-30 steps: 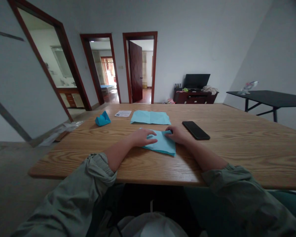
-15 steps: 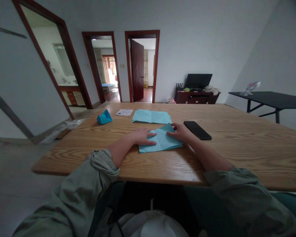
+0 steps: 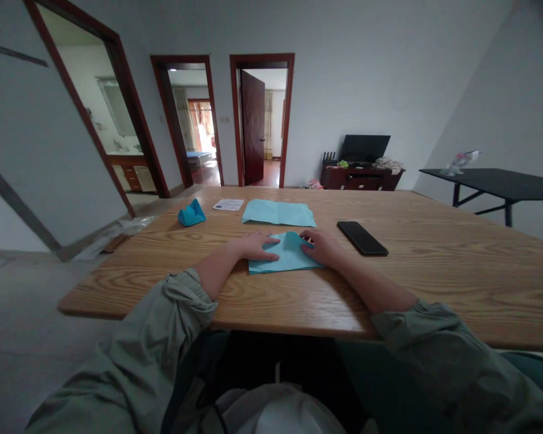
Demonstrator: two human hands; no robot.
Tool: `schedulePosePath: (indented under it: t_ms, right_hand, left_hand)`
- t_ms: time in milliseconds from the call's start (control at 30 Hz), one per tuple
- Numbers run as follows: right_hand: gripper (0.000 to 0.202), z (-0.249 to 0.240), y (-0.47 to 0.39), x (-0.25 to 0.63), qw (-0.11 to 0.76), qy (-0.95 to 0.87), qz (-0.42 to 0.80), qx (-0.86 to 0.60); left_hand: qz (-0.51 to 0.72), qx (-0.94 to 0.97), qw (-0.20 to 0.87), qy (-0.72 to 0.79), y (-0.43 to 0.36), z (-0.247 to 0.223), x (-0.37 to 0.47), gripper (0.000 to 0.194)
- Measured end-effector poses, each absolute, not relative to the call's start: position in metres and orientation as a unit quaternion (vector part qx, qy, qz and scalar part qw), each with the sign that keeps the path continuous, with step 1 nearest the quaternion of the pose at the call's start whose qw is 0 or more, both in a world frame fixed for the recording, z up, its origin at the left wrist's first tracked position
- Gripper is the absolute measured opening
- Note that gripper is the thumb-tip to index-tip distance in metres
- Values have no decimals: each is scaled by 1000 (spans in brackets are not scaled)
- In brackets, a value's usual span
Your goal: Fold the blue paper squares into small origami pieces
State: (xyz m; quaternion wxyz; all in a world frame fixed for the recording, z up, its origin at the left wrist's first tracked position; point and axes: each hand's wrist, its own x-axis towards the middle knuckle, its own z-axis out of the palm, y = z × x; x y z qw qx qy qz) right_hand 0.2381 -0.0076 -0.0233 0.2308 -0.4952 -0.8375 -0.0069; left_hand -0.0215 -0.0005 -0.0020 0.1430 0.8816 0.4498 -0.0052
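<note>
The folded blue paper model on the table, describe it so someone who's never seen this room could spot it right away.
On the wooden table, look toward the far left corner. There, left of a small white card and a flat light blue sheet, stands the folded blue paper model. It is a deeper blue than the sheets and the only paper that rises off the table.

Paper, a phone and two hands on one table

Two hands — the left hand (image 3: pixel 252 246) and the right hand (image 3: pixel 320 246) — rest on one folded blue sheet (image 3: pixel 284 256). Blue paper comes to three pieces in all: that sheet, one flat sheet (image 3: pixel 278 213) farther back, and one folded paper shape (image 3: pixel 190 214) off to the left. There is one small white card (image 3: pixel 228 205) and one black phone (image 3: pixel 361 237). All lie on one wooden table (image 3: pixel 434 265) — a second, black table (image 3: pixel 502 181) stands by the wall. Three doorways open in the back wall.
</note>
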Motion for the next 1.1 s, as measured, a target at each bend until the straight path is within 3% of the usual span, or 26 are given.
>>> schedulePosePath:
  t_ms: [100, 267, 500, 800, 1100]
  right_hand:
    - [39, -24, -7, 236, 234, -819, 3, -525]
    - [29, -21, -10, 235, 230, -854, -8, -466]
    - [47, -17, -13, 233, 201, -910, -45, -360]
    - [41, -21, -16, 232, 197, -911, -5, -363]
    - [47, -23, -7, 237, 267, -767, 30, -583]
  left_hand:
    - [-1, 882, 144, 448, 1, -4, -22, 82]
    - [6, 885, 142, 443, 5, -8, -22, 84]
    - [-6, 885, 140, 443, 6, -8, -22, 91]
    - [-17, 881, 137, 453, 5, -7, -22, 95]
    - [56, 893, 117, 431, -1, -1, -20, 86]
